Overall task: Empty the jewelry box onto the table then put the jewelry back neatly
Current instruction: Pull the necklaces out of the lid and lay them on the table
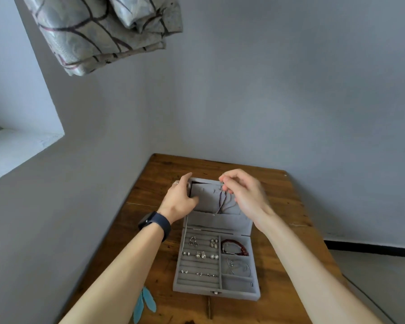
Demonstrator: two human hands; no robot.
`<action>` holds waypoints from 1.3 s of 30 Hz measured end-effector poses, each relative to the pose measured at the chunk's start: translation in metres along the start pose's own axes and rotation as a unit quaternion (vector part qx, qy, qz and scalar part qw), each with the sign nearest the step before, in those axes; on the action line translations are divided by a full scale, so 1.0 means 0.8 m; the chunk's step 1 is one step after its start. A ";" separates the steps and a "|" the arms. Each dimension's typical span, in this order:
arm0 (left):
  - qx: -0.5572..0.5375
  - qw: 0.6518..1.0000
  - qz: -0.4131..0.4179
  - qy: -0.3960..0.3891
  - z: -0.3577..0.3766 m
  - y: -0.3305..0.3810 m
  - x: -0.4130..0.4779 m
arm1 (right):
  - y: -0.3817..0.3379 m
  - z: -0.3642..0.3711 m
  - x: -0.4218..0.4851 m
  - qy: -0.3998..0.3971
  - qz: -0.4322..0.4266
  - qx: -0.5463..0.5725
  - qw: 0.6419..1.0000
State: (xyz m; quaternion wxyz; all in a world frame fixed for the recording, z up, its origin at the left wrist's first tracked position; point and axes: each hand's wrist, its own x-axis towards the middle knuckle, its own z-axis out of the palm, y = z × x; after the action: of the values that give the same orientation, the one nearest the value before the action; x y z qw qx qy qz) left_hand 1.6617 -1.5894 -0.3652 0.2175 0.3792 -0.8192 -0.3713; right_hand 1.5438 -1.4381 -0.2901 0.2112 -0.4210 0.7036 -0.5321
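A grey velvet jewelry box (216,293) lies open on the wooden table (159,183). My left hand (180,198) grips the left edge of its raised lid (206,195). My right hand (246,195) pinches the top of a thin dark necklace (222,202) that hangs against the inside of the lid. The ring rolls on the left hold several silver earrings (200,254). On the right, a red bead bracelet (235,246) fills the top compartment and a thin silver chain (239,267) lies in the one below.
The table stands in a room corner, with grey walls behind and to the left. A turquoise feather piece (143,302) lies by my left forearm. A patterned curtain (98,31) hangs up on the left above a window sill (17,146).
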 end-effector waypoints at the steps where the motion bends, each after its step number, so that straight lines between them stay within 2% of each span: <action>1: 0.006 1.000 -0.004 0.006 -0.004 0.004 -0.001 | -0.003 -0.005 -0.002 -0.009 -0.007 -0.005 1.000; 4: -0.017 0.999 0.030 0.036 -0.022 0.030 -0.010 | -0.012 -0.018 -0.011 -0.024 -0.027 -0.016 0.999; 6: -0.092 0.994 0.050 0.017 -0.036 0.059 -0.021 | -0.018 -0.026 -0.017 -0.035 -0.040 -0.017 0.998; 9: -0.164 0.976 0.086 -0.113 -0.050 0.102 -0.045 | -0.022 -0.038 -0.030 -0.052 -0.054 -0.021 0.997; 11: -0.131 0.968 0.102 -0.186 -0.049 0.120 -0.063 | -0.022 -0.047 -0.042 -0.064 -0.056 -0.012 0.996; 12: -0.112 0.968 0.116 -0.191 -0.046 0.126 -0.072 | -0.021 -0.051 -0.049 -0.069 -0.053 -0.006 0.996; 15: -0.112 0.972 0.144 -0.149 -0.033 0.129 -0.092 | -0.012 -0.063 -0.068 -0.068 -0.045 -0.012 0.997; 20: -0.138 0.974 0.105 -0.143 -0.022 0.125 -0.125 | 0.026 -0.078 -0.107 -0.046 0.004 -0.059 0.997; 25: -0.253 0.960 0.034 -0.114 -0.009 0.136 -0.150 | 0.077 -0.073 -0.149 -0.054 0.036 -0.083 0.994; 28: -0.278 0.955 0.017 -0.098 -0.002 0.140 -0.158 | 0.109 -0.067 -0.174 -0.028 0.071 -0.047 0.996; 33: -0.249 0.961 -0.001 -0.118 0.024 0.139 -0.171 | 0.133 -0.055 -0.216 0.016 0.120 0.028 0.992; 39: -0.268 0.955 -0.020 -0.125 0.064 0.148 -0.178 | 0.167 -0.058 -0.259 0.099 0.162 0.139 0.972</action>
State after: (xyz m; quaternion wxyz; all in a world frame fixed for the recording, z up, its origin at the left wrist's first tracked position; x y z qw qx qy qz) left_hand 1.6625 -1.4031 -0.3164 0.1990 0.2737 -0.7028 -0.6257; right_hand 1.5751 -1.2316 -0.4293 0.2802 -0.2133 0.6990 -0.6224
